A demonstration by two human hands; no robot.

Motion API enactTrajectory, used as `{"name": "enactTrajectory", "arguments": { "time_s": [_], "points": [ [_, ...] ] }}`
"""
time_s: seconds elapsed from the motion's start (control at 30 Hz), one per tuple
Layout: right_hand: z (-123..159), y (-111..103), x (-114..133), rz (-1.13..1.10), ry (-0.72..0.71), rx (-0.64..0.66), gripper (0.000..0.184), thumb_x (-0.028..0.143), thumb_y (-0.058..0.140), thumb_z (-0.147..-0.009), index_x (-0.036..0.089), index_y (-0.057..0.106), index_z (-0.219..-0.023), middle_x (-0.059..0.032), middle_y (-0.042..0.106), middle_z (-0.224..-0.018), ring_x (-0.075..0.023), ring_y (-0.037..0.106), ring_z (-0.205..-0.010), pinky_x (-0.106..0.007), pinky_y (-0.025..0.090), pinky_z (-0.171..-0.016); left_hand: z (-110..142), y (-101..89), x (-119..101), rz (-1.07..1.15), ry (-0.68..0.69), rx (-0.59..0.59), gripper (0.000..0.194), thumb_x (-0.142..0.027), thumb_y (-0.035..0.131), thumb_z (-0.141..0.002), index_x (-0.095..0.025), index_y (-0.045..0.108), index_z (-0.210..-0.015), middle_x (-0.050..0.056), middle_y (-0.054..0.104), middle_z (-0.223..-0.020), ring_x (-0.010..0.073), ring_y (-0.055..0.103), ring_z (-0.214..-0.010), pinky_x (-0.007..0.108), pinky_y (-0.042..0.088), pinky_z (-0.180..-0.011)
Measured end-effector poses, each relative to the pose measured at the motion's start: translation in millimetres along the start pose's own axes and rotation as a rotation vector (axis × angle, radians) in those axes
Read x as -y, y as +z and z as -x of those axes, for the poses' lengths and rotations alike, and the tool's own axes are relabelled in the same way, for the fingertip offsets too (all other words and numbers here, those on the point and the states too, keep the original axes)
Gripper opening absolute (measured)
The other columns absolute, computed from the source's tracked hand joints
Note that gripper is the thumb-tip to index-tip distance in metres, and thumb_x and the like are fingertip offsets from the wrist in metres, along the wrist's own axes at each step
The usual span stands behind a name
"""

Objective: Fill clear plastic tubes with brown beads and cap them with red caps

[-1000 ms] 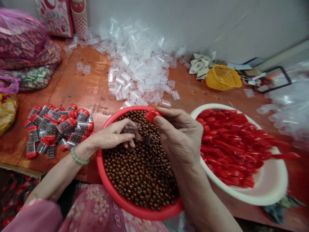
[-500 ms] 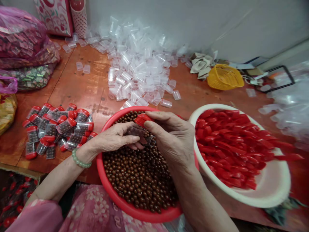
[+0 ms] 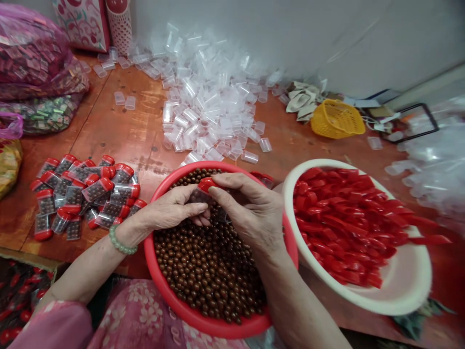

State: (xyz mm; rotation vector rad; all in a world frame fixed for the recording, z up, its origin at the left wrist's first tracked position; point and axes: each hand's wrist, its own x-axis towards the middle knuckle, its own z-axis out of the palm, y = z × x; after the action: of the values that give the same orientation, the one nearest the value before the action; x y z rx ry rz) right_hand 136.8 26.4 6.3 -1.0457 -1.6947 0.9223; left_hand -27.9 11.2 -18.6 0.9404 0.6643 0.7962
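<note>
Over a red basin of shiny brown balls, my two hands meet. My left hand, with a green bead bracelet at the wrist, is closed around a small clear plastic container, mostly covered by the fingers. My right hand pinches a red plastic cap between thumb and fingers, at the container's upper end. Whether the cap is fully seated cannot be seen. A clear piece shows faintly below the right fingers.
Left of the basin lie filled red-capped containers. Behind it is a heap of clear plastic sleeves. A white basin of red caps stands at right, a yellow basket behind. Filled plastic bags sit at far left.
My right hand has moved slightly left and down, bringing the red cap onto the end of the clear container. My left hand has hardly moved.
</note>
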Motion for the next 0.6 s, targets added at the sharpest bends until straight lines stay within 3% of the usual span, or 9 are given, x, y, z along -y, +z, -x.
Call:
{"name": "enactTrajectory", "arguments": {
  "time_s": [0.17, 0.37, 0.6],
  "points": [
    [-0.7, -5.9, -4.3, 0.23, -0.186, 0.15, 0.017, 0.022, 0.066, -0.086, 0.026, 0.067, -0.103, -0.0033, 0.073, -0.104, -0.0199, 0.068, -0.096, -0.036, 0.055, -0.089, 1.2, -0.1, 0.9, -0.021, -0.036, -0.01, 0.047, -0.056, 0.069, -0.076, -0.014, 0.053, -0.09, 0.001, 0.06, -0.074, 0.0113, 0.059, -0.063, 0.026, 0.048, -0.063],
    [1.3, 1.1, -13.5, 0.589, -0.455, 0.237, 0.072, 0.05, 0.076, -0.073, 0.015, 0.047, -0.128, -0.0175, 0.065, -0.115, -0.0337, 0.064, -0.106, -0.05, 0.054, -0.086, 1.5, -2.3, 1.9, -0.011, 0.054, -0.058, 0.043, -0.054, 0.069, -0.077, -0.012, 0.057, -0.074, 0.001, 0.055, -0.071, 0.0103, 0.049, -0.066, 0.024, 0.039, -0.063],
    [1.2, 8.9, -15.5, 0.745, -0.607, 0.122, 0.06, 0.028, 0.064, -0.077, 0.014, 0.041, -0.13, -0.0166, 0.065, -0.108, -0.0315, 0.064, -0.097, -0.049, 0.053, -0.08, -2.8, 0.3, 3.1, 0.098, 0.1, -0.032, 0.042, -0.051, 0.075, -0.073, -0.014, 0.056, -0.073, 0.0, 0.056, -0.072, 0.0117, 0.051, -0.07, 0.027, 0.042, -0.07]
  ]
}}
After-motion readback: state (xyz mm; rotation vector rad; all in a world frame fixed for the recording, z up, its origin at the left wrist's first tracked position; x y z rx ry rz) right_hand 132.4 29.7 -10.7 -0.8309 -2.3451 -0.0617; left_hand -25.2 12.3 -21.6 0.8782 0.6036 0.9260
